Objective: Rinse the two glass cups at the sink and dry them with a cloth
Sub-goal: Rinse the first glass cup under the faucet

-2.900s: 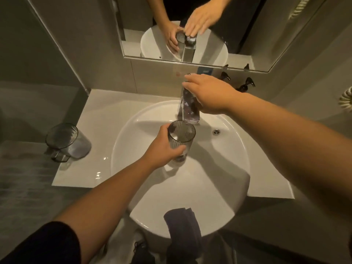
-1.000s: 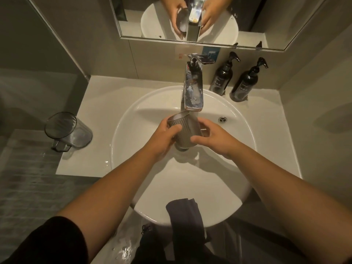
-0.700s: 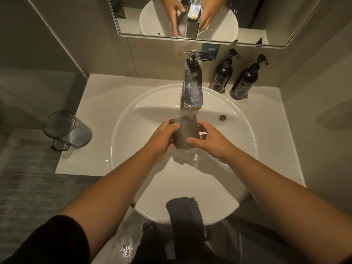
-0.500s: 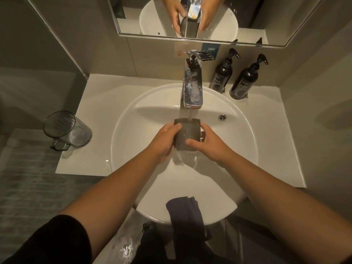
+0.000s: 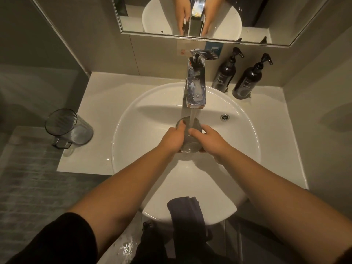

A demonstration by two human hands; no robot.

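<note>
Both hands around cup (under tap)

two glass cups, two pump bottles, one cloth

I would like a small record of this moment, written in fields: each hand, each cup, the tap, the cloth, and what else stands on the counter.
left hand: grips the held cup from its left
right hand: grips the same cup from its right
held cup: over the basin, under the stream
tap: running
second cup: on the counter, left of the basin
cloth: draped over the basin's near rim
two pump bottles: behind the basin, right of the tap
</note>
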